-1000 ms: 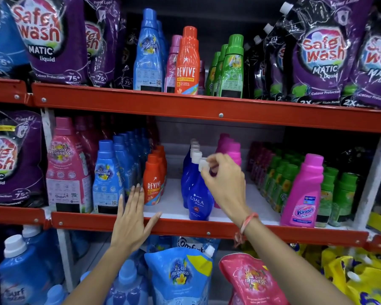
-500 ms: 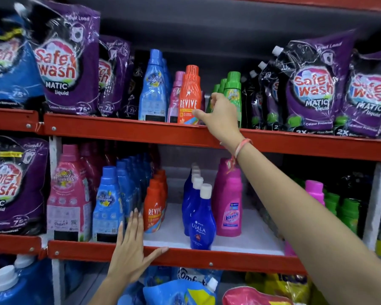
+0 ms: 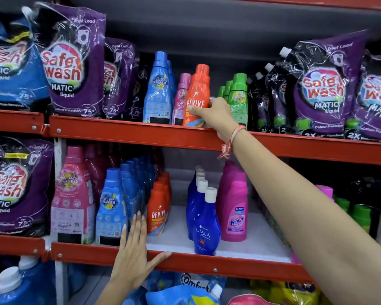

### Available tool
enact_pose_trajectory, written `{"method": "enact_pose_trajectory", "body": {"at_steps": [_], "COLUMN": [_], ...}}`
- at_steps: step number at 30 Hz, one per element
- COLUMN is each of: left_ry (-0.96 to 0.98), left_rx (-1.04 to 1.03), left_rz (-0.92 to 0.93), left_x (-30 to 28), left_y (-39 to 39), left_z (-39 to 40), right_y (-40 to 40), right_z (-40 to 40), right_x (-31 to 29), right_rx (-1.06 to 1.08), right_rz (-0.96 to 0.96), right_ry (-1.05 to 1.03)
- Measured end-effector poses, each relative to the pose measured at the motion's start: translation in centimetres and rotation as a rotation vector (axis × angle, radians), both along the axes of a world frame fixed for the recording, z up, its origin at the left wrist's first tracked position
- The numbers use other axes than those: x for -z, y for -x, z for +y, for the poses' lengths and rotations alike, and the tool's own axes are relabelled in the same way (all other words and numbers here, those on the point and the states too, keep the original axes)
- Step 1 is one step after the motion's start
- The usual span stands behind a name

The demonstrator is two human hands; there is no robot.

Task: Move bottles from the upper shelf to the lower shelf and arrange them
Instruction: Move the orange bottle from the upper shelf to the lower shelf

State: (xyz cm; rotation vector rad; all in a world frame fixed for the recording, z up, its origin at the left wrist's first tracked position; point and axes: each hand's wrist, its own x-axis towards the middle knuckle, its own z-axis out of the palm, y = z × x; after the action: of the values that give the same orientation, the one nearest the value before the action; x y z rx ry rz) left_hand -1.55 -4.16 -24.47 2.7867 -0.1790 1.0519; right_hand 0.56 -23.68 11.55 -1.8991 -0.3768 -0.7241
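One orange Revive bottle (image 3: pixel 196 100), right hand (image 3: pixel 216 113) gripping

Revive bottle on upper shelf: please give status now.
Right hand gripping Revive bottle, bottle upright on upper shelf, not lifted. Left hand flat on lower shelf edge, empty. Green bottles close beside, nothing blocking.

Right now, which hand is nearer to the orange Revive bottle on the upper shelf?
Right. The right hand wraps its fingers around the orange Revive bottle on the upper shelf. The left hand rests flat on the lower shelf's front edge, far below.
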Motion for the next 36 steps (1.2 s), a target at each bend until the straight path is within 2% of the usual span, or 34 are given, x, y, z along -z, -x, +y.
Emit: {"method": "enact_pose_trajectory", "body": {"at_steps": [3,9,19,27,36], "left_ry": [0.007,0.006,-0.019,0.003,-0.037], "left_rx": [-0.003,0.001,-0.002,0.024,-0.016], "left_rz": [0.003,-0.010,0.014,0.028,0.084], "left_x": [-0.1,-0.3,-0.6,-0.9,-0.9], "left_y": [0.1,0.4,0.8,0.9,0.7], "left_z": [0.0,-0.1,-0.3,-0.2,-0.1], "right_y": [0.4,4.5,11.7,10.4,4.8], "right_z": [-0.5,-2.2,-3.6,-1.3,2.6], "right_x": [0.0,0.4,6.6,14.9,23.4], "right_rx": [-0.028,-0.243,-0.456,-0.404,-0.153], "right_rz": [-0.063,-0.117,0.050,0.239,0.355], "right_ry": [-0.149,-0.303,-0.374,-0.301,0.004]}}
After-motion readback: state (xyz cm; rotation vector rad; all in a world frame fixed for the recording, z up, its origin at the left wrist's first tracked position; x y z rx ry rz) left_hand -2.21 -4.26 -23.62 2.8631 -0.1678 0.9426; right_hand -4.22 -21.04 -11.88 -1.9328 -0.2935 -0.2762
